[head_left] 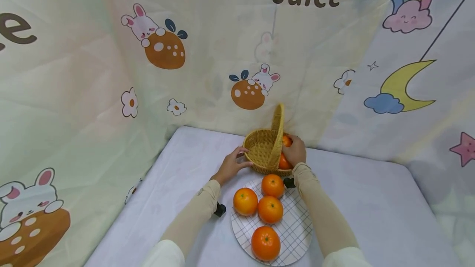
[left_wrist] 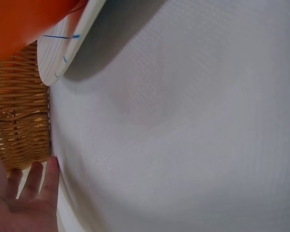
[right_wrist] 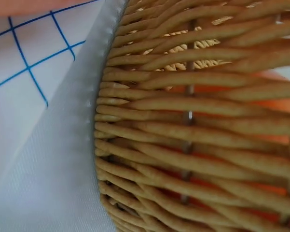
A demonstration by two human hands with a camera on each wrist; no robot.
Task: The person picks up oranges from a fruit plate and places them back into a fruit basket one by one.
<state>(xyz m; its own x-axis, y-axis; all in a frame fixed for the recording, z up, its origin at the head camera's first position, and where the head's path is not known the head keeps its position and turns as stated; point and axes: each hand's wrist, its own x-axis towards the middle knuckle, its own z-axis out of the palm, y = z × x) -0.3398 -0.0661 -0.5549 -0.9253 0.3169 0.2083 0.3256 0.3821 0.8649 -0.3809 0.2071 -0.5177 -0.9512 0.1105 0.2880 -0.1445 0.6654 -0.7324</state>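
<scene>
A wicker basket [head_left: 261,151] with an upright handle stands at the back of the table. My left hand [head_left: 230,166] is at its left side, thumb and fingers spread against the rim and wall. In the left wrist view, the extended fingers [left_wrist: 49,186] lie by the weave near the table. My right hand [head_left: 295,151] reaches into the basket's right half and holds an orange [head_left: 286,141] there. Below that hand another orange [head_left: 284,162] lies in the basket, partly hidden. The right wrist view shows orange colour through the woven wall [right_wrist: 198,125].
In front of the basket is a round white plate [head_left: 293,234] with grid lines, bearing several oranges [head_left: 270,209]. A white cloth covers the table [head_left: 371,205]. Printed fabric [head_left: 208,52] hangs close behind the basket and along the left side.
</scene>
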